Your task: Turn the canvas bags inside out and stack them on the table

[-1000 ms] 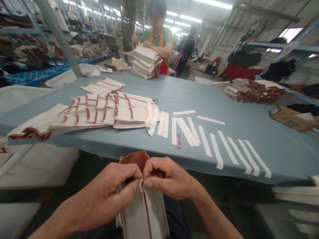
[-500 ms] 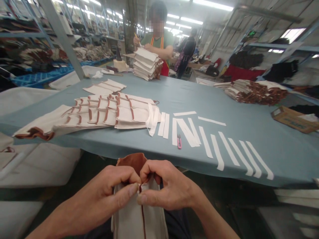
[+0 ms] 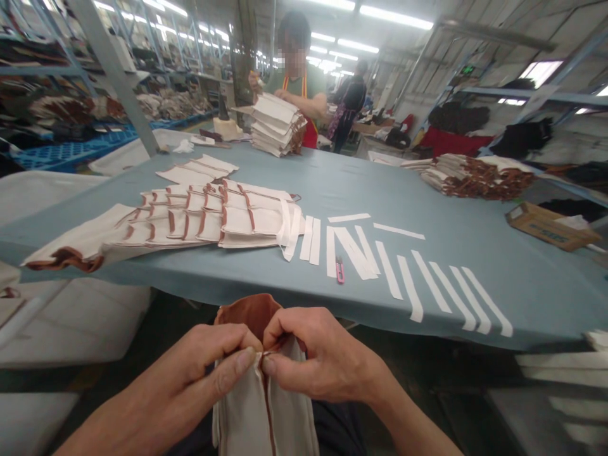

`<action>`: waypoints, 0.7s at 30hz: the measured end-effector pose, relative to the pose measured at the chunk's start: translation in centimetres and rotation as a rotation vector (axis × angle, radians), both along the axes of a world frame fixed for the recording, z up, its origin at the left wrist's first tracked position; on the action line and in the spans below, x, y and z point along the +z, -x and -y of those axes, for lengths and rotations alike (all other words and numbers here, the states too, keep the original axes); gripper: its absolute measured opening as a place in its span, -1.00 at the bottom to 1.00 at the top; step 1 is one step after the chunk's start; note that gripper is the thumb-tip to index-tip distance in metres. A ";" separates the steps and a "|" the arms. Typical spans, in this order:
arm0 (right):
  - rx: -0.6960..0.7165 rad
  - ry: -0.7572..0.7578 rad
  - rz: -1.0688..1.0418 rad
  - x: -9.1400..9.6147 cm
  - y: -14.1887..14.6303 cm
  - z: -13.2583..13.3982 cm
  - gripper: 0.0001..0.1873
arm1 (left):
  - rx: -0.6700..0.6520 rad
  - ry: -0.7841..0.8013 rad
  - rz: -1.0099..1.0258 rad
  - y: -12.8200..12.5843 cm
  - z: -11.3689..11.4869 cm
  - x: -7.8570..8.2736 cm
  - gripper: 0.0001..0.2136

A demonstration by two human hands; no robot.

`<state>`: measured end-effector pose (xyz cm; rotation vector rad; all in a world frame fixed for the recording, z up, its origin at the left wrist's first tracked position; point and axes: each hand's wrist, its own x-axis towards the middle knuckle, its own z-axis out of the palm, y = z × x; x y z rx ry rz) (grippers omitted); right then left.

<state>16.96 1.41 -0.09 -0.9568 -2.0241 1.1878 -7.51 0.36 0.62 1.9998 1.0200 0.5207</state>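
A cream fabric bag (image 3: 242, 418) with a brown seam down its middle and a brown lining at its mouth stands upright before me, below the table edge. My left hand (image 3: 216, 361) pinches the bag's top edge just left of the seam. On the other side of the seam, my right hand (image 3: 316, 354) grips the same edge between thumb and bent fingers. The two thumb tips almost meet at the seam. Pink thread snips (image 3: 340, 272) lie on the table beyond my hands, among several white strips (image 3: 389, 269).
Overlapping cream bag pieces (image 3: 190, 215) cover the left of the blue-green table (image 3: 351, 174). A co-worker (image 3: 299, 79) stands across it behind a stack of bags (image 3: 278, 126). Another bag pile (image 3: 475, 177) and a cardboard box (image 3: 551, 225) sit at the right.
My hands keep their pinch on the bag's edge, with the right thumb shifted slightly up at the seam. The camera view has turned a little, and the co-worker's hands have moved over the stack.
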 end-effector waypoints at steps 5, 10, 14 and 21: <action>0.008 -0.104 0.099 0.0 0.4 -0.2 -0.87 | 0.022 0.117 0.032 0.6 -0.2 -0.7 -0.65; 0.086 -0.122 0.015 -0.5 0.4 -0.5 -0.86 | 0.003 0.082 -0.041 1.4 -0.3 -1.1 -0.66; 0.084 -0.272 0.031 -0.4 0.6 0.0 -0.93 | -0.023 -0.069 -0.067 1.7 -0.5 -0.7 -0.72; -0.043 -0.294 0.049 -0.1 1.5 0.7 -0.97 | -0.048 -0.458 -0.062 0.4 -0.4 0.7 -0.76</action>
